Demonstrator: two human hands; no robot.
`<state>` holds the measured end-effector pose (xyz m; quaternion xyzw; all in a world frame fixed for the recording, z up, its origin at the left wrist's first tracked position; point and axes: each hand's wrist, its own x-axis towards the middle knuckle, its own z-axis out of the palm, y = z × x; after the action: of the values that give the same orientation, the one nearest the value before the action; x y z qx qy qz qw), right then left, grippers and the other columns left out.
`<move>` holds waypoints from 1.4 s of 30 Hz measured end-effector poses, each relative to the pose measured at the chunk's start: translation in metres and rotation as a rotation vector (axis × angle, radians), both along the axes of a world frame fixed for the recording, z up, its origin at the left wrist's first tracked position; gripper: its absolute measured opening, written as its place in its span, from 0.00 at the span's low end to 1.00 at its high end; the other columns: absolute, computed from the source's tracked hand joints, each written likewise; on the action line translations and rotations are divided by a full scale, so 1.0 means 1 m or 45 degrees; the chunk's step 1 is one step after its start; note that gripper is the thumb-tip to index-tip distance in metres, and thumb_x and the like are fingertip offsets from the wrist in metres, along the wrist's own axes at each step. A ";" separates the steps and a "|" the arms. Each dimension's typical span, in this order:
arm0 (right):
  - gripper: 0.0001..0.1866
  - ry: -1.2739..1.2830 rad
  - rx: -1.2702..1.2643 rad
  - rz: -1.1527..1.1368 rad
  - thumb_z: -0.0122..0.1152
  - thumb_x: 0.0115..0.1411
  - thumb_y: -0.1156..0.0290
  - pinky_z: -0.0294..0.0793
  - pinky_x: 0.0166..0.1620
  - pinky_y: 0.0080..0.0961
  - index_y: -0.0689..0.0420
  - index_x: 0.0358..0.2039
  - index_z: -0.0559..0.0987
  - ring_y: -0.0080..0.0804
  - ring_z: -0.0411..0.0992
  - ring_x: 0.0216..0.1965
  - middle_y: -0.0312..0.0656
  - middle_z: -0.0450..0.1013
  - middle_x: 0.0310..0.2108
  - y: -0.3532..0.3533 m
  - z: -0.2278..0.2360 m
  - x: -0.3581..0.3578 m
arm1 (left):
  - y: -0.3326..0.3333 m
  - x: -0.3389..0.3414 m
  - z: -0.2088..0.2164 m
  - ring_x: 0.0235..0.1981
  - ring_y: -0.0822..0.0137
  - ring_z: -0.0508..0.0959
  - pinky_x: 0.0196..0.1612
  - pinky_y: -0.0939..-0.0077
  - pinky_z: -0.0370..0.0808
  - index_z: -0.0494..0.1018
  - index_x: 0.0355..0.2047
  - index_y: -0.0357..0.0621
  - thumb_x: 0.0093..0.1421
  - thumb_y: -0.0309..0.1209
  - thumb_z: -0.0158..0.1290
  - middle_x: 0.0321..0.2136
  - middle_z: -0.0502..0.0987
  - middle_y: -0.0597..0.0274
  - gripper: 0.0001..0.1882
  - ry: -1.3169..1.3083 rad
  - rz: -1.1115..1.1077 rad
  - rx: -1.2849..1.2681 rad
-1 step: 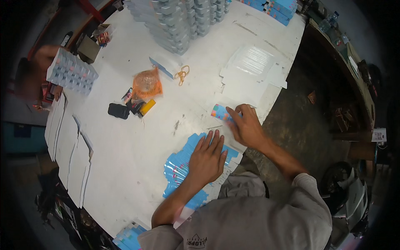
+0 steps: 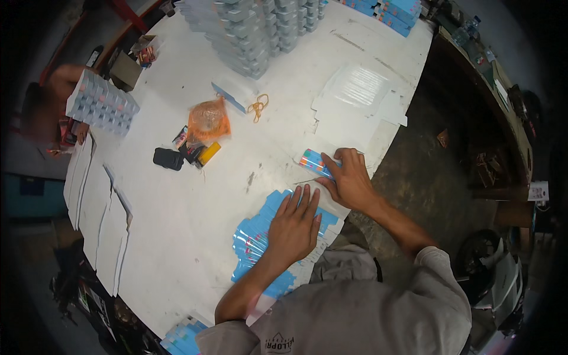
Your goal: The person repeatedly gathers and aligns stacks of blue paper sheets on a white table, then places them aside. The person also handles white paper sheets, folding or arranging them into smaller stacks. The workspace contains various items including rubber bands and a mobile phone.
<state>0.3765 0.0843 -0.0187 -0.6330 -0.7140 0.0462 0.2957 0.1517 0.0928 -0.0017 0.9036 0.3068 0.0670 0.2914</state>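
At the far left of the frame, flat white carton sheets (image 2: 94, 207) overlap along the edge of the white table (image 2: 177, 248). Above them, in the upper left, a tray of small grey-blue boxes (image 2: 100, 103) rests at the table rim. Toward centre left lie a black pouch (image 2: 168, 158), a yellow-and-black item (image 2: 204, 154) and an orange mesh bag (image 2: 208, 118). Tall stacks of grey boxes (image 2: 248, 35) occupy the upper centre.

In the lower centre, the left hand (image 2: 294, 226) lies palm down, fingers extended and slightly spread, pressing on a fanned pile of blue flat cartons (image 2: 254, 236); it grips nothing. Just right of it, the right hand (image 2: 350, 180) is curled over a single blue carton (image 2: 313, 161), holding it against the table near the right edge. Folded white sheets (image 2: 355, 97) lie in the upper right.
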 end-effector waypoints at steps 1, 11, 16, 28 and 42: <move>0.21 -0.103 0.046 -0.012 0.61 0.61 0.81 0.69 0.45 0.40 0.63 0.56 0.78 0.49 0.71 0.41 0.48 0.72 0.39 0.000 0.001 -0.005 | -0.001 0.002 0.000 0.76 0.43 0.56 0.76 0.43 0.48 0.61 0.70 0.27 0.71 0.40 0.49 0.72 0.60 0.34 0.34 -0.028 0.038 -0.024; 0.24 -0.217 0.135 -0.216 0.61 0.59 0.80 0.73 0.52 0.45 0.61 0.58 0.77 0.53 0.75 0.47 0.54 0.78 0.43 0.028 -0.006 0.027 | 0.005 0.001 0.009 0.75 0.39 0.56 0.76 0.41 0.48 0.61 0.68 0.25 0.66 0.37 0.54 0.71 0.60 0.35 0.36 -0.018 -0.075 0.138; 0.25 0.100 -0.143 0.022 0.66 0.62 0.74 0.69 0.46 0.42 0.61 0.60 0.77 0.49 0.71 0.40 0.52 0.73 0.39 0.010 0.002 0.023 | 0.008 0.005 -0.004 0.72 0.39 0.63 0.76 0.45 0.51 0.66 0.67 0.27 0.71 0.38 0.50 0.68 0.67 0.34 0.31 -0.047 -0.062 0.063; 0.17 -0.115 -0.216 -0.213 0.64 0.62 0.74 0.72 0.53 0.48 0.64 0.51 0.79 0.55 0.75 0.52 0.56 0.79 0.45 0.008 0.006 0.005 | 0.004 0.006 0.003 0.77 0.45 0.54 0.76 0.41 0.48 0.63 0.69 0.29 0.59 0.33 0.54 0.73 0.59 0.37 0.38 0.037 -0.034 0.273; 0.24 -0.166 0.230 -0.197 0.66 0.60 0.77 0.73 0.55 0.48 0.61 0.58 0.78 0.56 0.74 0.52 0.55 0.75 0.52 0.028 0.002 0.026 | 0.006 0.003 0.000 0.74 0.38 0.59 0.76 0.41 0.49 0.71 0.64 0.32 0.60 0.35 0.55 0.69 0.65 0.36 0.33 0.011 -0.031 0.281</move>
<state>0.4025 0.1126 -0.0163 -0.6587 -0.6819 -0.0824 0.3072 0.1549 0.0987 -0.0020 0.9341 0.2879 0.0929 0.1897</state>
